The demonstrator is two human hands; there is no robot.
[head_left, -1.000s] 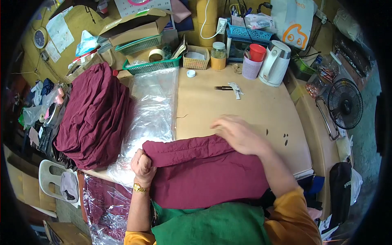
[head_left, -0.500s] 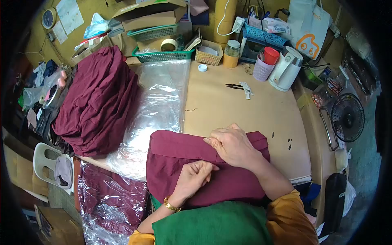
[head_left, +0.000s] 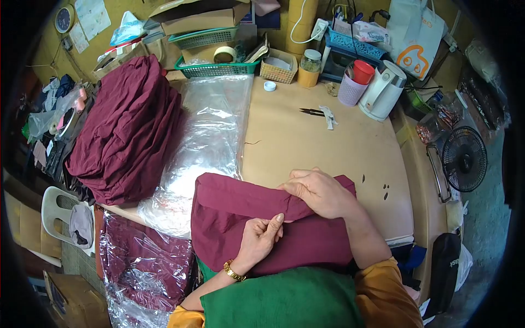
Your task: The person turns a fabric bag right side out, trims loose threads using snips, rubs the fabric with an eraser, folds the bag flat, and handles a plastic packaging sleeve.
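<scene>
A piece of maroon cloth (head_left: 229, 229) with a wide folded band along its far edge lies at the table's near edge, against the green cloth on my front. My right hand (head_left: 320, 194) grips that band from above, right of its middle, fingers curled over the fabric. Just below it, my left hand (head_left: 260, 240) pinches the band's lower edge between thumb and fingers. The fingertips under the cloth are partly hidden.
Clear plastic sheets (head_left: 210, 126) lie beside a tall maroon cloth pile (head_left: 126, 131) at left. Plastic-wrapped maroon cloth (head_left: 145, 262) sits at lower left. Black thread snips (head_left: 311, 112), a jar (head_left: 310, 68), a kettle (head_left: 381, 90) and a fan (head_left: 465, 158) are farther off.
My left hand's thumb has risen and now presses at the band's lower edge. My right hand has shifted slightly with the cloth, still gripping the band. The whole view has moved a little.
</scene>
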